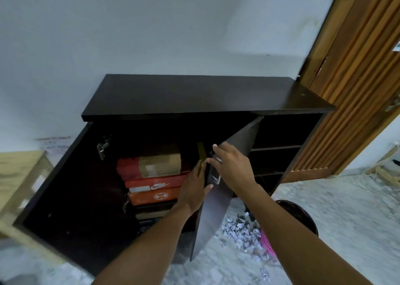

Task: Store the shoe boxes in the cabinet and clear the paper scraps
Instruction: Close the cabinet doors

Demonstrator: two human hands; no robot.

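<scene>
A dark cabinet (194,94) stands against the wall with its left side open. Inside is a stack of shoe boxes: a red and brown box (151,165) on top, two orange boxes (155,190) under it and darker ones below. A grey cabinet door (216,211) stands half open in the middle. My left hand (193,189) lies with straight fingers against the door's inner edge. My right hand (231,167) grips the door's edge near a metal hinge (214,177). Torn paper scraps (240,232) lie heaped on the floor to the right.
The cabinet's left door (71,187) swings wide open. Bare shelves (279,148) fill the cabinet's right half. A black bin (303,215) and a pink dustpan (267,243) sit by the scraps. A wooden door (355,79) is at right, a pale wooden piece (17,176) at left.
</scene>
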